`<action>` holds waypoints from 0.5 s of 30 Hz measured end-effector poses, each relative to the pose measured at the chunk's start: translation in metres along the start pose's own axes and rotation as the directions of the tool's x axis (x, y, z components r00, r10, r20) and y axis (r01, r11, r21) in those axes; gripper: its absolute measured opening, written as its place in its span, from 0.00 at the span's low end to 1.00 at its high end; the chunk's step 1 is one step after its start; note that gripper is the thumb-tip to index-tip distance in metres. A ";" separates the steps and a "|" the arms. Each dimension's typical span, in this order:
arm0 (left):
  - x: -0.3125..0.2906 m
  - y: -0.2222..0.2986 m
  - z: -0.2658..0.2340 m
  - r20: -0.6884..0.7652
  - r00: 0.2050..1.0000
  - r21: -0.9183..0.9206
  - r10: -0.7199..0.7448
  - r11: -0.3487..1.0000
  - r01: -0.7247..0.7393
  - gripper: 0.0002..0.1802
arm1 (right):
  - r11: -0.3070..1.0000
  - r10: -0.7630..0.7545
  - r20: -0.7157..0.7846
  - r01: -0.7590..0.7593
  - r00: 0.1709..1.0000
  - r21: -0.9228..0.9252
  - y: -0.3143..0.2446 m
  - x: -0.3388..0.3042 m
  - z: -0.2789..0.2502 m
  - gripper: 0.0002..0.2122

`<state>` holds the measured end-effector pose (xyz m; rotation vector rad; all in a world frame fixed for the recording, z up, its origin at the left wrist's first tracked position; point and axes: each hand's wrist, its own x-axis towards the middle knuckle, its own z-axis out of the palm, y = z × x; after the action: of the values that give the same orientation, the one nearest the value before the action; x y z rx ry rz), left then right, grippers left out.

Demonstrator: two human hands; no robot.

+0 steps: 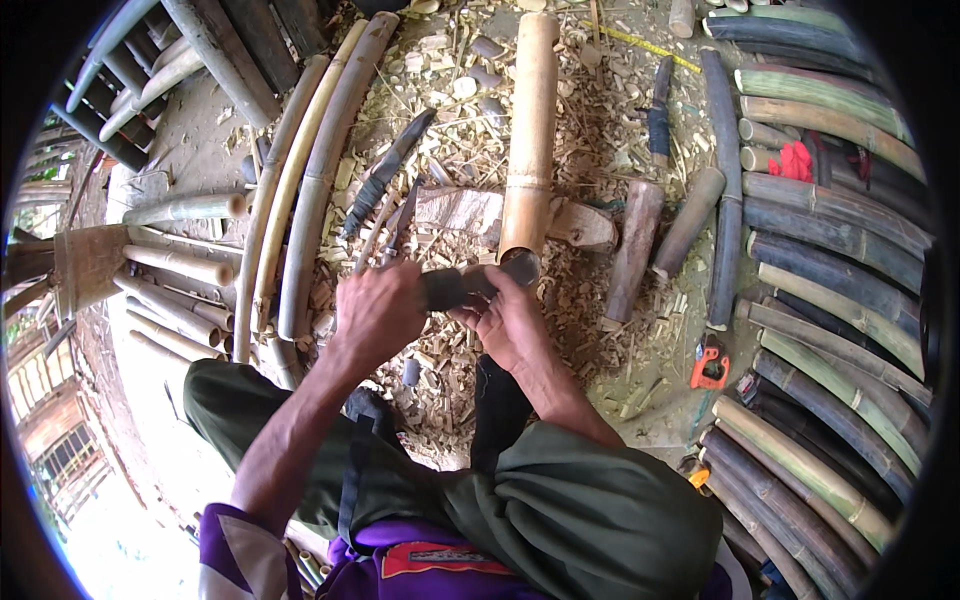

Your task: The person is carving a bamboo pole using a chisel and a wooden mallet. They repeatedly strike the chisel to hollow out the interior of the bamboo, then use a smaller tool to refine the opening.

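My left hand (382, 305) is closed around one end of a short dark tube-like piece (450, 289), which looks like dark bamboo. At its other end, my right hand (508, 318) pinches the piece with thumb and fingers, just below the near end of a thick pale bamboo pole (530, 130). Whether the piece touches the pole's hollow end I cannot tell. The pole lies across a rough wooden block (460, 210), pointing away from me. A thin dark blade (404, 222) shows just beyond my left hand; its lower part is hidden.
A knife with a wrapped handle (367, 203) lies left of the block. Wood chips (580, 110) cover the ground. Long bamboo poles (330, 170) lie at left, and several more (830, 210) are stacked at right. An orange-handled saw (710, 366) and short logs (632, 250) lie right.
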<state>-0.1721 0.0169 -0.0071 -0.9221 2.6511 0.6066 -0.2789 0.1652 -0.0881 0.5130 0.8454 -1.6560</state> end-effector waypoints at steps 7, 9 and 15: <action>0.022 0.031 -0.036 0.043 0.998 0.153 0.048 0.987 -0.054 0.04 | 0.978 0.000 0.032 -0.006 1.000 0.209 -0.001 0.002 -0.001 0.12; 0.028 0.067 -0.048 0.166 0.979 0.351 0.121 0.920 -0.174 0.04 | 0.936 -0.048 0.167 -0.014 0.985 0.352 -0.005 0.001 -0.006 0.12; -0.011 0.090 -0.053 0.449 0.868 0.084 0.210 0.958 -0.275 0.15 | 0.978 0.037 0.037 -0.044 0.999 0.203 -0.005 -0.034 -0.011 0.14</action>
<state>-0.2276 0.0617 0.0707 -0.3527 2.3707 0.5836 -0.2767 0.1961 -0.0698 0.6385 0.6393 -1.7186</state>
